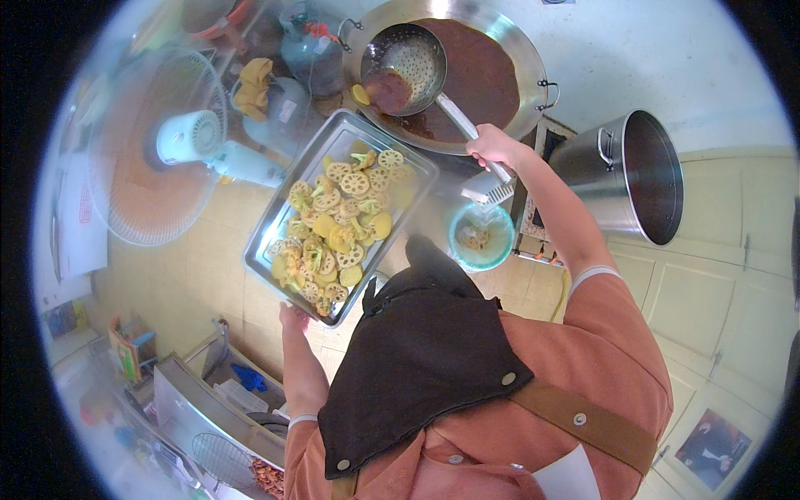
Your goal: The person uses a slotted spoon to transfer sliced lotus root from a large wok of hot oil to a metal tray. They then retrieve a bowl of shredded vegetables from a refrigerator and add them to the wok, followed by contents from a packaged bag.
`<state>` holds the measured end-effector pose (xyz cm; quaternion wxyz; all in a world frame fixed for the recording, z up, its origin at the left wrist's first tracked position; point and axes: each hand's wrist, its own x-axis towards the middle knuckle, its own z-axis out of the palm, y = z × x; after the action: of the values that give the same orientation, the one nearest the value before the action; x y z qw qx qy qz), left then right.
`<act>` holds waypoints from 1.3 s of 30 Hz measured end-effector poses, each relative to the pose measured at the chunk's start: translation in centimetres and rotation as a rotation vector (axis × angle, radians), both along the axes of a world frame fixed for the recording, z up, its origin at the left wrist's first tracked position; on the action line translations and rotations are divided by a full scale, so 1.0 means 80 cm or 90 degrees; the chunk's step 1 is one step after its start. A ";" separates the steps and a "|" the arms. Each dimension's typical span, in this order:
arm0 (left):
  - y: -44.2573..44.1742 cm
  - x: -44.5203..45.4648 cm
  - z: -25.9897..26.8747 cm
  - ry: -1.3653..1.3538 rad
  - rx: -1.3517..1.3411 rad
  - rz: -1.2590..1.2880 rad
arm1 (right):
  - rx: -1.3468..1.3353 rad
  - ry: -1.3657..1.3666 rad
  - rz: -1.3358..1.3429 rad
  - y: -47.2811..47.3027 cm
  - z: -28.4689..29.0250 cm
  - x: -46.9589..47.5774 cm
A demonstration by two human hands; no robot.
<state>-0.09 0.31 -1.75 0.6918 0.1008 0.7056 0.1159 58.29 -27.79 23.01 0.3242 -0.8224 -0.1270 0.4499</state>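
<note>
My right hand (pixel 494 150) is closed around the metal handle of a large perforated strainer ladle (pixel 420 59). The ladle is tilted over a wide steel wok (pixel 531 56) of dark red-brown liquid, some of it in the bowl, with a yellow slice (pixel 360 95) at its left edge. My left hand (pixel 294 315) grips the near left corner of a rectangular steel tray (pixel 256 250); its fingers are partly hidden beneath. On the tray lie lotus root slices (pixel 355 183), potato slices (pixel 350 275) and cauliflower pieces (pixel 312 253). Its far edge is beside the wok.
A tall steel stockpot (pixel 594 181) stands right of the wok. Below the wok is a lined turquoise bin (pixel 481 262). To the left are a pedestal fan (pixel 187 137) and gas cylinders (pixel 275 119), one with a yellow cloth (pixel 253 90) on it. A metal sink (pixel 206 400) is at lower left.
</note>
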 end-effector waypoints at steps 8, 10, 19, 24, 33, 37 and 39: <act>0.005 -0.010 -0.014 -0.038 -0.011 -0.033 | -0.018 -0.051 0.021 0.017 0.031 -0.023; 0.005 -0.011 -0.014 0.022 -0.017 -0.068 | -0.019 -0.081 0.032 0.020 0.035 -0.028; 0.000 -0.003 -0.006 -0.009 -0.006 -0.020 | -0.067 -0.214 0.076 0.034 0.055 -0.064; 0.003 -0.008 -0.013 -0.017 0.007 -0.034 | -0.078 -0.263 0.097 0.035 0.074 -0.081; 0.008 -0.018 -0.018 -0.056 -0.004 -0.075 | -0.135 -0.330 0.142 0.013 0.086 -0.096; 0.011 -0.018 -0.019 -0.016 -0.024 -0.077 | -0.117 -0.326 0.142 0.003 0.087 -0.101; 0.010 -0.014 -0.019 -0.036 -0.010 -0.069 | -0.116 -0.344 0.153 0.000 0.087 -0.103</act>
<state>-1.23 1.13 -3.31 0.7177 0.1301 0.6799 0.0757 50.04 -27.76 29.99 0.1479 -0.9171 -0.2641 0.2593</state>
